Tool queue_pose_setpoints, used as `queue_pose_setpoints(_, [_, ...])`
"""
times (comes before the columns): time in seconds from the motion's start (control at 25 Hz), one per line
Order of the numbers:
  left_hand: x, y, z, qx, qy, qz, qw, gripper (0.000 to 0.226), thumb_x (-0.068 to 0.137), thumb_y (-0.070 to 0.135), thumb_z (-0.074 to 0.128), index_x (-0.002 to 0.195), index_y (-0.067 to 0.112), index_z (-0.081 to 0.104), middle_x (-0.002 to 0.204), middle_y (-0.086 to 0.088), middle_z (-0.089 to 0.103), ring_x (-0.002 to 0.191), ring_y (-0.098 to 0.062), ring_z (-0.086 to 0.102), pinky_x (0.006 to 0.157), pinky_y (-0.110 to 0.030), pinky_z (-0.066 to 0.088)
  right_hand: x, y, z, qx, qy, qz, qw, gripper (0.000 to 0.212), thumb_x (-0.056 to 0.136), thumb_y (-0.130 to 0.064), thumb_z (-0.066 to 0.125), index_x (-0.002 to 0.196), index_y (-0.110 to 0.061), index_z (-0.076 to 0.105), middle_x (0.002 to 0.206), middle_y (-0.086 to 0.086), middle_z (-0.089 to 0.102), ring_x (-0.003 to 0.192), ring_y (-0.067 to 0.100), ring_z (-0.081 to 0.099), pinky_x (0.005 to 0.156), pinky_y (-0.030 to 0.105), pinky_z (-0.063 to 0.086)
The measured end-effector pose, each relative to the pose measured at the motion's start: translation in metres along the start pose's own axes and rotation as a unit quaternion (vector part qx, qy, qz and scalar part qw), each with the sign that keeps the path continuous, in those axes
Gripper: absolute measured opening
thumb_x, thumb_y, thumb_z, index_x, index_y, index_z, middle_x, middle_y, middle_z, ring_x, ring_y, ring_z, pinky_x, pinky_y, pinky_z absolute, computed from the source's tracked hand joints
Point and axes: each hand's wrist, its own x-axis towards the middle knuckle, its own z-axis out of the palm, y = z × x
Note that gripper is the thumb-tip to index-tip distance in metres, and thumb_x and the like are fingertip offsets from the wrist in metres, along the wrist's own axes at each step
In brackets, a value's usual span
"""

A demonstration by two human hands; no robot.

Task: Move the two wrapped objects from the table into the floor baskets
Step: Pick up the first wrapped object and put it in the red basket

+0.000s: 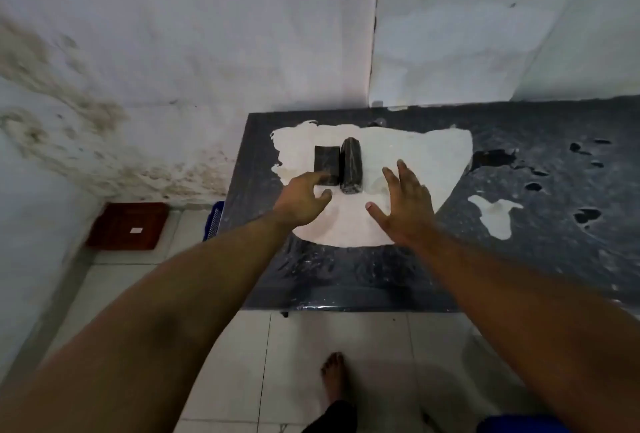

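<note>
Two dark wrapped objects lie side by side on a worn white patch of the black table (381,280): a flat rectangular block (326,159) on the left and a taller rounded bundle (352,164) on the right. My left hand (303,198) hovers at the near end of the block, fingers spread, its fingertips at the block's near edge. My right hand (403,202) is open, fingers apart, just right of the bundle and not touching it. On the floor left of the table sit a red-brown basket (127,225) and a blue basket (214,221), mostly hidden by the table.
A stained white wall runs behind and to the left. The floor is pale tile. My bare foot (334,377) stands in front of the table's near edge. A blue object (519,424) shows at the bottom right. The table's coating is peeled in several spots.
</note>
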Motion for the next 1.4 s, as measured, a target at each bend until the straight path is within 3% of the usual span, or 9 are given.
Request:
queue_pose_setpoints(0.12, [0.047,-0.021,0.010,0.020,0.020,-0.065,0.997,0.051,0.090,0.035,0.057,0.137,0.019,0.047,0.135,-0.010,0.053,0.117,-0.031,0.053,0.099,-0.042,0.045,0.017,0.009,0.043,-0.032,-0.047,0.050,0.997,0.091,0.084,-0.073,0.031,0.154,-0.024,0.002,0.164,0.008,-0.012,0.151,0.027,-0.006,0.118,0.057,0.004])
queue_pose_setpoints(0.24, [0.091,-0.030,0.019,0.087,-0.006,-0.118,0.989,0.063,0.090,0.048,0.050,0.147,0.029,0.028,0.148,-0.011,0.035,0.127,-0.036,0.042,0.101,-0.052,0.041,0.021,0.024,0.081,-0.055,-0.120,0.103,0.986,0.101,0.077,-0.082,0.022,0.153,-0.025,-0.011,0.161,0.007,-0.026,0.149,0.025,-0.019,0.117,0.059,-0.008])
queue_pose_setpoints(0.36, [0.126,-0.037,0.027,0.070,-0.029,-0.132,0.988,0.069,0.090,0.054,0.048,0.149,0.036,0.018,0.154,-0.012,0.025,0.135,-0.038,0.030,0.106,-0.054,0.033,0.019,0.032,0.100,-0.084,-0.130,0.107,0.982,0.104,0.076,-0.085,0.018,0.154,-0.022,-0.009,0.162,0.009,-0.020,0.149,0.027,-0.018,0.115,0.061,-0.010])
queue_pose_setpoints(0.52, [0.156,-0.049,0.039,0.039,-0.048,-0.140,0.988,0.067,0.087,0.055,0.054,0.146,0.035,0.030,0.152,-0.013,0.026,0.134,-0.037,0.028,0.108,-0.049,0.032,0.018,0.033,0.106,-0.093,-0.113,0.100,0.984,0.103,0.077,-0.085,0.019,0.155,-0.023,-0.007,0.164,0.007,-0.013,0.149,0.025,-0.018,0.115,0.061,-0.010])
queue_pose_setpoints(0.72, [0.154,-0.060,0.038,-0.011,-0.006,-0.130,0.991,0.055,0.076,0.046,0.068,0.125,0.026,0.055,0.123,-0.008,0.053,0.113,-0.028,0.051,0.099,-0.040,0.046,0.019,0.033,0.104,-0.095,-0.106,0.101,0.985,0.103,0.077,-0.084,0.024,0.155,-0.023,-0.005,0.165,0.006,-0.010,0.150,0.025,-0.016,0.115,0.060,-0.010])
queue_pose_setpoints(0.92, [0.143,-0.059,0.033,0.032,0.003,-0.097,0.995,0.057,0.074,0.049,0.062,0.129,0.035,0.054,0.122,-0.002,0.048,0.110,-0.025,0.049,0.087,-0.045,0.054,0.020,0.032,0.104,-0.093,-0.106,0.104,0.985,0.102,0.077,-0.084,0.025,0.155,-0.025,-0.006,0.165,0.005,-0.010,0.150,0.024,-0.016,0.115,0.060,-0.010])
queue_pose_setpoints(1.08, [0.133,-0.069,0.038,0.037,0.020,-0.109,0.993,0.044,0.078,0.051,0.062,0.113,0.024,0.056,0.120,-0.005,0.041,0.104,-0.024,0.048,0.086,-0.039,0.053,0.019,0.032,0.103,-0.091,-0.108,0.105,0.984,0.102,0.077,-0.085,0.022,0.155,-0.025,-0.005,0.165,0.005,-0.009,0.150,0.024,-0.016,0.115,0.061,-0.008])
queue_pose_setpoints(1.2, [0.128,-0.072,0.037,-0.015,0.055,-0.150,0.987,0.044,0.075,0.048,0.070,0.105,0.022,0.053,0.117,-0.004,0.043,0.094,-0.020,0.052,0.084,-0.032,0.051,0.019,0.031,0.103,-0.094,-0.106,0.104,0.984,0.101,0.077,-0.084,0.022,0.155,-0.024,-0.004,0.165,0.005,-0.009,0.150,0.024,-0.015,0.115,0.061,-0.006])
queue_pose_setpoints(1.4, [0.117,-0.075,0.027,-0.128,0.150,-0.148,0.969,0.039,0.076,0.042,0.067,0.095,0.019,0.043,0.096,-0.007,0.054,0.077,-0.018,0.055,0.064,-0.034,0.049,0.019,0.031,0.100,-0.095,-0.107,0.103,0.984,0.101,0.078,-0.085,0.021,0.155,-0.025,-0.004,0.165,0.005,-0.008,0.150,0.025,-0.013,0.116,0.061,-0.006])
